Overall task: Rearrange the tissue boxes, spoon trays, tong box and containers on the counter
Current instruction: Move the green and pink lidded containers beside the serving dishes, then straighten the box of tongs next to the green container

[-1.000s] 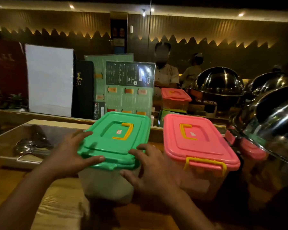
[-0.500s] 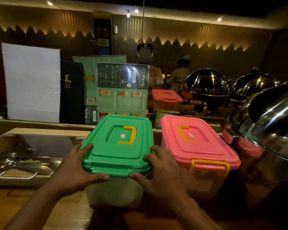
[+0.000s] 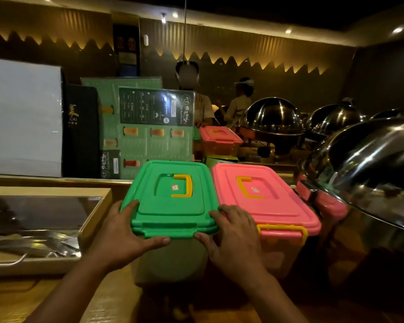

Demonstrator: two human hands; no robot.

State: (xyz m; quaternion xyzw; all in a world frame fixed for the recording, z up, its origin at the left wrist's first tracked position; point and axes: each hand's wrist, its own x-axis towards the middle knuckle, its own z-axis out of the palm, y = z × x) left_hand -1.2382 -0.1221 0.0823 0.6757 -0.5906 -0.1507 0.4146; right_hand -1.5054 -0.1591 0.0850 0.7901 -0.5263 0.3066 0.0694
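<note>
A clear container with a green lid [image 3: 173, 197] and a yellow handle stands on the wooden counter [image 3: 14, 297] in the middle. My left hand [image 3: 123, 236] grips its near left corner and my right hand [image 3: 233, 238] grips its near right corner. Its right side touches a matching container with a pink lid [image 3: 266, 199]. To the left lies a wooden tong box [image 3: 91, 220] with metal tongs inside.
Menu boards [image 3: 149, 127] and a white panel [image 3: 21, 117] stand behind the counter's back ledge. Steel chafing domes [image 3: 369, 164] crowd the right side. Another pink-lidded container [image 3: 219, 138] sits farther back. Two people stand in the background.
Both hands have shifted the green-lidded container to the right and straightened it until it sits against the pink-lidded one. My view has moved closer.
</note>
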